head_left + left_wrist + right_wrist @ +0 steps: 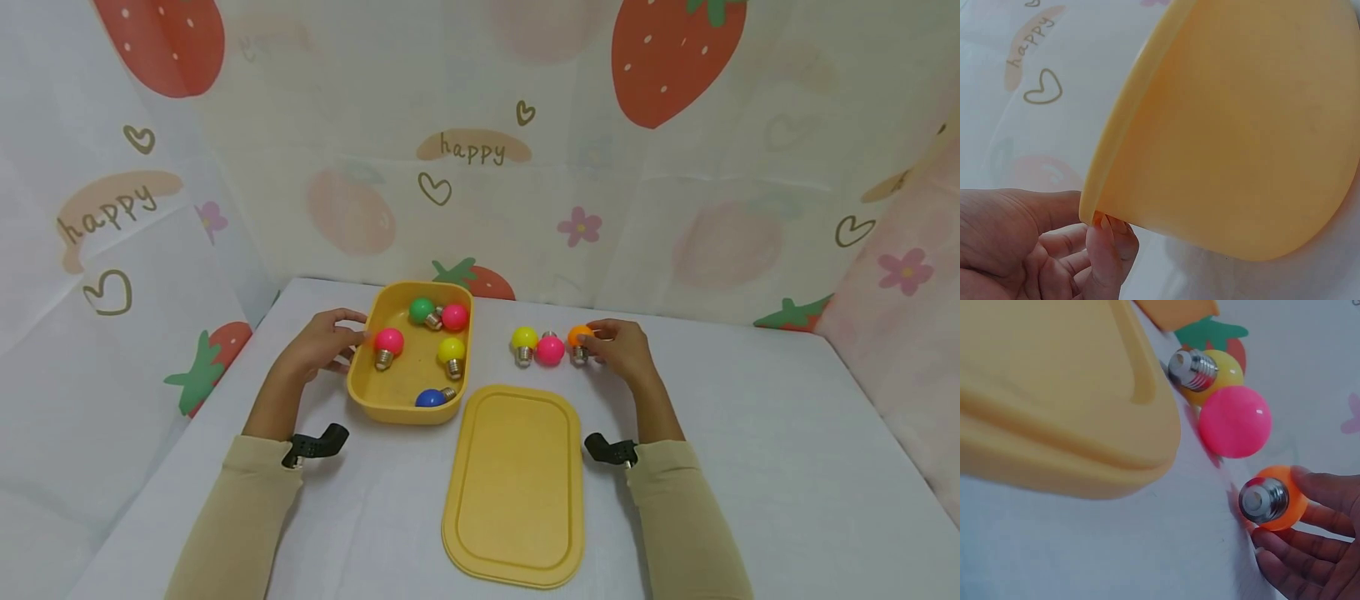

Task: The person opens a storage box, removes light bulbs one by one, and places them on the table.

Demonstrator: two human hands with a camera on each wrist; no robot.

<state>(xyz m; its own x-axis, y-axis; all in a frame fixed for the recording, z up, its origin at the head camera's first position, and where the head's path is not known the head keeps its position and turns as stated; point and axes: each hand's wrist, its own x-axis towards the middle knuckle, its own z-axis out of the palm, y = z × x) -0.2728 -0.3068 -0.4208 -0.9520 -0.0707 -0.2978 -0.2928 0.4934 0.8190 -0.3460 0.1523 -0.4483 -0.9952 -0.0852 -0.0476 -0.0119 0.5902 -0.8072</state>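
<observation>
Two tan sleeves (701, 525) come in lowest, and between them the yellow lid (517, 483) lies flat on the table (765, 450), its long side running away from the person. Past its far right corner, the right hand (626, 346) pinches the orange bulb (580, 335), thumb and fingers curled round the globe from the right. Its long axis points toward the person, metal base nearest; whether it touches the table I cannot tell.

The box (401, 414) lies well to the left of those fingers, with the yellow bulb (524, 339) and the pink bulb (551, 350) between, those two side by side. The right hand is the nearer one to all three loose bulbs. Five more bulbs (431, 398) lie spread inside the box. At its left side, the left hand (318, 342) grips the rim (1110, 134) with its fingertips.
</observation>
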